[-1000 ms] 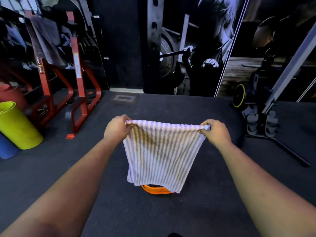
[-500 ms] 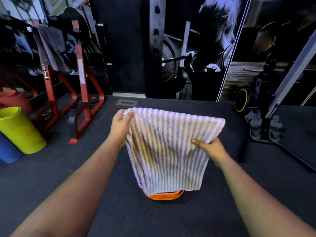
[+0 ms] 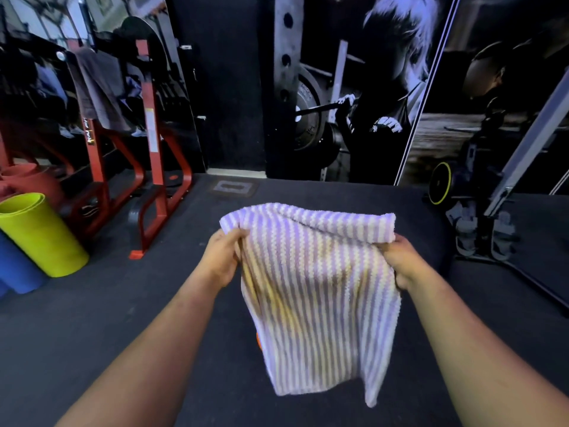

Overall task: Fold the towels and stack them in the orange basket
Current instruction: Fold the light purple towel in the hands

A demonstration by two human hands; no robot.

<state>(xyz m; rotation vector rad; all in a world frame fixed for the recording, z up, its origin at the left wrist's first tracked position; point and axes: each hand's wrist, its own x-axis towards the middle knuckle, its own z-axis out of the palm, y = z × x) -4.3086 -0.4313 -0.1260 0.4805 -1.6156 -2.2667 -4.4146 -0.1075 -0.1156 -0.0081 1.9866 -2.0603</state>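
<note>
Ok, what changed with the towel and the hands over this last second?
The right hand let go of its top corner, regripped lower on the side edge and came level with the left hand. The purple-and-white striped towel's top now flops over, and the cloth hides nearly all of the orange basket. The left hand keeps its grip; the towel stays in the air.

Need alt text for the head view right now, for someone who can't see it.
Both hands, left and right, grip a purple-and-white striped towel by its upper edges, hanging over the dark gym floor and nearly hiding the orange basket.
</note>
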